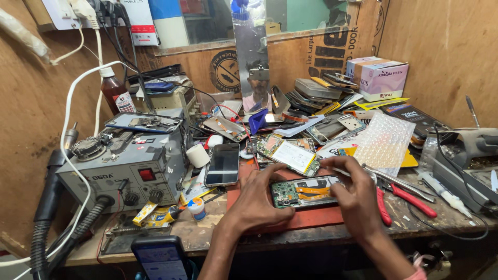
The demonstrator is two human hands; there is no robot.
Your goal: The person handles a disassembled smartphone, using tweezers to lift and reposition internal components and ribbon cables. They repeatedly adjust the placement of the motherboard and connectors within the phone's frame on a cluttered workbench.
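Note:
An opened phone (306,191) with its back off, showing a green circuit board and orange flex cables, lies on a red mat (311,218) at the bench's front. My left hand (257,199) grips the phone's left end with the fingers curled over it. My right hand (351,192) rests over the phone's right end and holds thin metal tweezers (340,172) whose tip touches the phone's upper right part.
A grey rework station (124,173) with a hose stands at the left. A dark-screened phone (223,164) and another opened phone (291,155) lie behind the mat. Red-handled pliers (410,197), bubble wrap (383,142), stacked phone parts (316,93), and a phone (161,256) at the front edge.

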